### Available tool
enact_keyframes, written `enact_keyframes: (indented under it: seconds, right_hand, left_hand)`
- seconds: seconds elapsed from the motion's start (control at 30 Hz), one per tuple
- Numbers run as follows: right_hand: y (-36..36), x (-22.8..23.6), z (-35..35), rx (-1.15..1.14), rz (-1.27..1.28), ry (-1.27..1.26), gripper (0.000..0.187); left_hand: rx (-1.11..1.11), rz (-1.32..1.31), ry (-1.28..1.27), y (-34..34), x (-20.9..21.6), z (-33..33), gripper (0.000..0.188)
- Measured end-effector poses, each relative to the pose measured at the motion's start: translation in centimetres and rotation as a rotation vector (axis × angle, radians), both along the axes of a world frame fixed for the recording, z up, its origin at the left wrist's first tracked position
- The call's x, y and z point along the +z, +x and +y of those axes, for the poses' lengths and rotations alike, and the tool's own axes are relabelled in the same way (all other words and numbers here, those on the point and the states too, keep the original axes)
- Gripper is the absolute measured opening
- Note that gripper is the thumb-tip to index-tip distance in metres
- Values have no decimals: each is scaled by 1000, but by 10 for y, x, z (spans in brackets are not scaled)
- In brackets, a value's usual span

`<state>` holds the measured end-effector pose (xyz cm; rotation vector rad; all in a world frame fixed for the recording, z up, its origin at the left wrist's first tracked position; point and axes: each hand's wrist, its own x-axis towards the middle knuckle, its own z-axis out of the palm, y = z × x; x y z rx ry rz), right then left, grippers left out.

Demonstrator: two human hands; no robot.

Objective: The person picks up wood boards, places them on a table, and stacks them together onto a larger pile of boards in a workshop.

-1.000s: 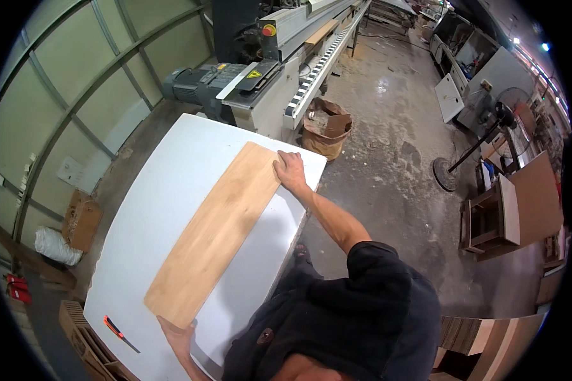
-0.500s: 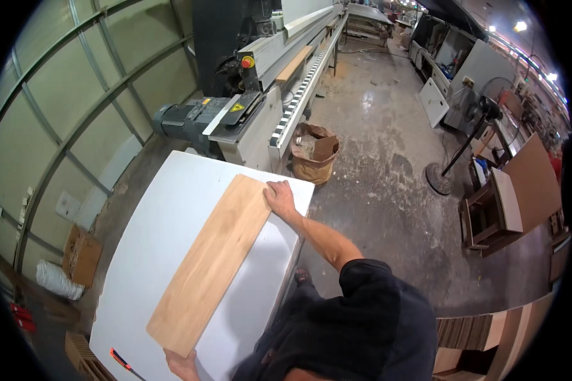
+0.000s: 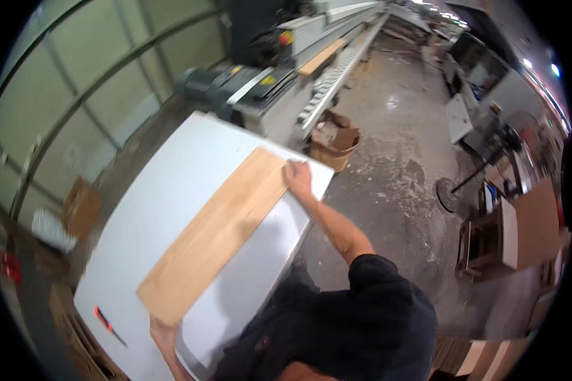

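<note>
A long, light wooden board (image 3: 216, 232) with visible grain lies slantwise on a white-topped table (image 3: 171, 181). At its far right corner my right hand (image 3: 298, 180) is closed on the edge with the fingers curled. My left hand (image 3: 165, 331) grips the near end of the board; its fingers are partly hidden under the wood. On the white top, left of the board's near end, rests an orange and black utility knife (image 3: 110, 326).
Beyond the table stands a long machine with a grey motor (image 3: 216, 89), a red stop button (image 3: 286, 38) and a narrow wood strip (image 3: 322, 56). A scrap-filled brown bag (image 3: 334, 152) sits beside it. At right are a pedestal fan (image 3: 448, 194) and a wooden cabinet (image 3: 483, 244).
My view has turned, so the table and machine sit differently in the picture, slightly blurred. More of my left hand and the knife shows. Both hands keep hold of the board.
</note>
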<state>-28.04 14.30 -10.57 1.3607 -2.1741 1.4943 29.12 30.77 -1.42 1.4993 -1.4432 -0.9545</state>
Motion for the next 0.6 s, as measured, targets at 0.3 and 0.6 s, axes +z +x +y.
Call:
enact_keyframes:
  seconds: [0.3, 0.6]
  right_hand:
    - [-5, 24, 6, 105, -21, 140, 35]
    - [0, 24, 9, 103, -20, 130, 32]
  left_hand:
    - [311, -928, -310, 3, -12, -84, 47]
    - [-147, -597, -288, -163, -25, -188, 27]
